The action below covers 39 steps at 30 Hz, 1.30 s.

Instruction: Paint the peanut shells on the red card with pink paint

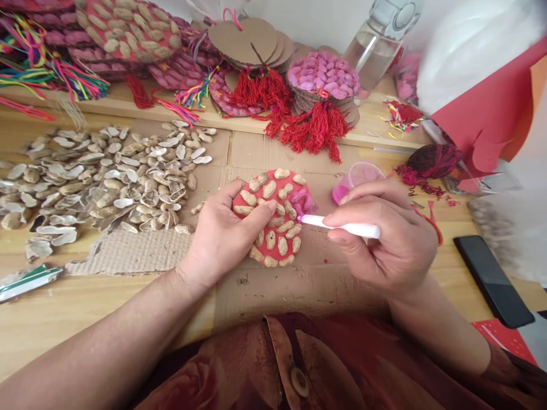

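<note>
My left hand (pixel 226 228) grips the left side of a round red disc (pixel 278 183) covered in peanut shells (pixel 270 239), thumb across the top. Most of the shells are bare tan, while a few at the disc's right edge are painted pink (pixel 302 200). In my right hand (pixel 384 239) is a white paintbrush (pixel 342 224), pinched between thumb and fingers, its pink tip at the disc's right edge beside the shells. Just behind that hand stands a small clear cup of pink paint (pixel 356 175), partly hidden by the fingers.
Loose peanut shells (pixel 115 176) are heaped at left on cardboard. Along the back ledge sit pink-painted discs (pixel 323 75), red tassels (pixel 316 128), cardboard circles (pixel 243 41) and a water bottle (pixel 376 42). A phone (pixel 493 279) and dark yarn (pixel 433 161) lie right; a green-white packet (pixel 32 281) lies left.
</note>
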Tool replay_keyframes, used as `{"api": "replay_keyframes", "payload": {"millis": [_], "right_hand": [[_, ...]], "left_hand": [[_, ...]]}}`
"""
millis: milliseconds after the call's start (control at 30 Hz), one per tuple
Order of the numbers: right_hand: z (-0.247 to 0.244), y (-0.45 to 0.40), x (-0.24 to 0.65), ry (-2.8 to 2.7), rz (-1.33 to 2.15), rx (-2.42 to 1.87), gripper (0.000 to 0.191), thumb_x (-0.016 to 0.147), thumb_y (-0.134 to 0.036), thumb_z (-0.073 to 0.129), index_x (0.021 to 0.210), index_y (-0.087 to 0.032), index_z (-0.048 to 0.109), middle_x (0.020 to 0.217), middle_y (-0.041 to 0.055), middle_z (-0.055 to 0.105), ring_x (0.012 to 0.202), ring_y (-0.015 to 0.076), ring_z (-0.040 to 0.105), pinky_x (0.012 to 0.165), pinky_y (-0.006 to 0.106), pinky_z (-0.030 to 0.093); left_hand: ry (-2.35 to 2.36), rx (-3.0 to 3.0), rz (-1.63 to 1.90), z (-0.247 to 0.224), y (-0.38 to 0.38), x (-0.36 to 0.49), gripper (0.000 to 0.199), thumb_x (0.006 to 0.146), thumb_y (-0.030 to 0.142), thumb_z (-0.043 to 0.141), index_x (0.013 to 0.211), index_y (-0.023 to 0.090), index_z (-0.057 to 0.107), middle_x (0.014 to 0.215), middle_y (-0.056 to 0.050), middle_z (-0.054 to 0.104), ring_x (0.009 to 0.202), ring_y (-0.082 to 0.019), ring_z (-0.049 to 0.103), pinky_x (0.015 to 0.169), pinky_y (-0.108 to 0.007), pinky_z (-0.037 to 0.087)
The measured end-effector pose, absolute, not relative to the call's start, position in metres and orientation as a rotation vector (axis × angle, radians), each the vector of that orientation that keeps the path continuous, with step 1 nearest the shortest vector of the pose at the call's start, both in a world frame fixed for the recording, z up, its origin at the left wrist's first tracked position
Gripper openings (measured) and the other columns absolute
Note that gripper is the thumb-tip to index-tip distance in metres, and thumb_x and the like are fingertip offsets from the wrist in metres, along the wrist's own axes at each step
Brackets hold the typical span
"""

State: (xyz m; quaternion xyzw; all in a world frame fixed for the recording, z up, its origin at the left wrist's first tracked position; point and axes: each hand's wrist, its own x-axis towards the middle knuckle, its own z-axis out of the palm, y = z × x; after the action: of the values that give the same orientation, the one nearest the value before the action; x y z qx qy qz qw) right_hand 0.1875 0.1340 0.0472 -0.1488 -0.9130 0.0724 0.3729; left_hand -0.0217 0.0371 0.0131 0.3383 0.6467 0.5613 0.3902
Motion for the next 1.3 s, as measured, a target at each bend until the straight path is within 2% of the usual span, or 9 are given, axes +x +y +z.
{"api": "replay_keyframes", "payload": {"millis": [167, 333, 467, 667, 867, 1000, 1167, 1300], "right_hand": [[0.048, 0.134, 0.188, -2.367, 0.135, -0.36, 0.006, 0.096, -0.029, 0.074, 0.098, -0.024, 0.07, 0.081, -0.0002, 0.077, 0.09, 0.0217, 0.071, 0.087, 0.041, 0.055], [0.048, 0.135, 0.189, -2.294, 0.173, -0.361, 0.006, 0.095, -0.027, 0.074, 0.1, -0.027, 0.071, 0.081, -0.0011, 0.078, 0.087, 0.0215, 0.071, 0.083, 0.039, 0.057], [0.048, 0.134, 0.189, -2.324, 0.191, -0.39, 0.004, 0.095, -0.028, 0.075, 0.098, -0.027, 0.072, 0.079, -0.0017, 0.077, 0.087, 0.0215, 0.071, 0.087, 0.041, 0.057], [0.048, 0.136, 0.191, -2.254, 0.219, -0.38, 0.006, 0.093, -0.022, 0.075, 0.099, -0.024, 0.073, 0.081, 0.0002, 0.077, 0.088, 0.0212, 0.069, 0.082, 0.038, 0.057], [0.048, 0.139, 0.191, -2.248, 0.251, -0.4, 0.004, 0.093, -0.023, 0.075, 0.097, -0.024, 0.074, 0.08, 0.0001, 0.075, 0.086, 0.0213, 0.068, 0.082, 0.04, 0.057], [0.05, 0.138, 0.192, -2.186, 0.256, -0.44, 0.007, 0.093, -0.021, 0.073, 0.098, -0.026, 0.074, 0.08, 0.0003, 0.076, 0.087, 0.0228, 0.068, 0.084, 0.043, 0.057], [0.049, 0.138, 0.191, -2.216, 0.308, -0.402, 0.005, 0.093, -0.022, 0.075, 0.098, -0.024, 0.074, 0.082, 0.0004, 0.077, 0.086, 0.0207, 0.068, 0.081, 0.039, 0.057], [0.048, 0.139, 0.191, -2.175, 0.258, -0.414, 0.005, 0.092, -0.021, 0.075, 0.096, -0.023, 0.073, 0.08, 0.0002, 0.076, 0.086, 0.0208, 0.067, 0.086, 0.041, 0.057]], "left_hand": [[1.682, 0.898, 1.415, 0.013, 0.037, -0.022, 0.021, 0.082, 0.038, 0.085, 0.09, 0.02, 0.075, 0.078, -0.002, 0.078, 0.068, -0.019, 0.07, 0.06, -0.028, 0.056], [1.564, 0.786, 1.444, 0.009, 0.037, -0.022, 0.024, 0.081, 0.038, 0.087, 0.093, 0.021, 0.075, 0.085, -0.003, 0.082, 0.072, -0.022, 0.075, 0.065, -0.031, 0.062], [1.516, 0.701, 1.477, 0.008, 0.037, -0.022, 0.028, 0.079, 0.039, 0.089, 0.095, 0.021, 0.074, 0.084, -0.003, 0.082, 0.071, -0.024, 0.076, 0.063, -0.032, 0.063], [1.476, 0.653, 1.519, 0.005, 0.038, -0.021, 0.027, 0.079, 0.039, 0.089, 0.091, 0.021, 0.072, 0.079, -0.002, 0.079, 0.064, -0.02, 0.073, 0.061, -0.03, 0.062], [1.418, 0.606, 1.564, 0.002, 0.038, -0.021, 0.032, 0.078, 0.039, 0.091, 0.097, 0.02, 0.075, 0.087, -0.004, 0.081, 0.067, -0.02, 0.075, 0.063, -0.031, 0.063], [1.401, 0.564, 1.588, 0.004, 0.039, -0.021, 0.03, 0.076, 0.037, 0.092, 0.094, 0.019, 0.075, 0.084, -0.004, 0.081, 0.065, -0.02, 0.074, 0.061, -0.03, 0.063], [1.329, 0.5, 1.614, 0.006, 0.041, -0.018, 0.026, 0.077, 0.033, 0.092, 0.092, 0.019, 0.076, 0.083, -0.003, 0.081, 0.063, -0.018, 0.074, 0.064, -0.03, 0.064], [1.321, 0.451, 1.636, 0.007, 0.042, -0.016, 0.027, 0.075, 0.031, 0.093, 0.09, 0.018, 0.076, 0.074, -0.001, 0.078, 0.056, -0.016, 0.07, 0.063, -0.031, 0.065]]}}
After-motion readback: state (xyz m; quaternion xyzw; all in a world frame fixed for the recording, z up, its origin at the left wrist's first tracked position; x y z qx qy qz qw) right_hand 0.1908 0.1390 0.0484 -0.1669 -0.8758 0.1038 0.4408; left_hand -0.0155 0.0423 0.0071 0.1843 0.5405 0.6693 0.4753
